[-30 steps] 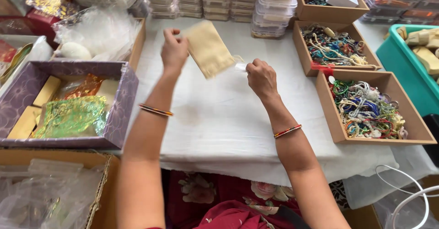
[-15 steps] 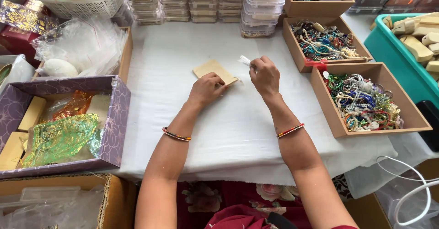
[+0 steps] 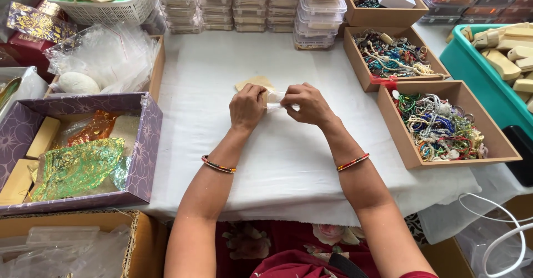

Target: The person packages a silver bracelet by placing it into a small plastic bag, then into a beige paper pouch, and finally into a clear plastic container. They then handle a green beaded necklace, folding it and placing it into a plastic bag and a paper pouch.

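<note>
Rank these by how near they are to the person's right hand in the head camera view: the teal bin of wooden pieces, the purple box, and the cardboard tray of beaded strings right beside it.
From the right hand:
1. Cardboard tray of beaded strings, just to its right on the table.
2. Purple box, across on the left, past the left hand.
3. Teal bin, far right; close to the purple box in distance, so the last two are hard to rank.

Stacked clear lidded containers [image 3: 252,3] stand at twelve o'clock; a purple floral box [image 3: 145,144] sits at nine; brown cardboard trays [image 3: 413,150] of beads at two.
</note>
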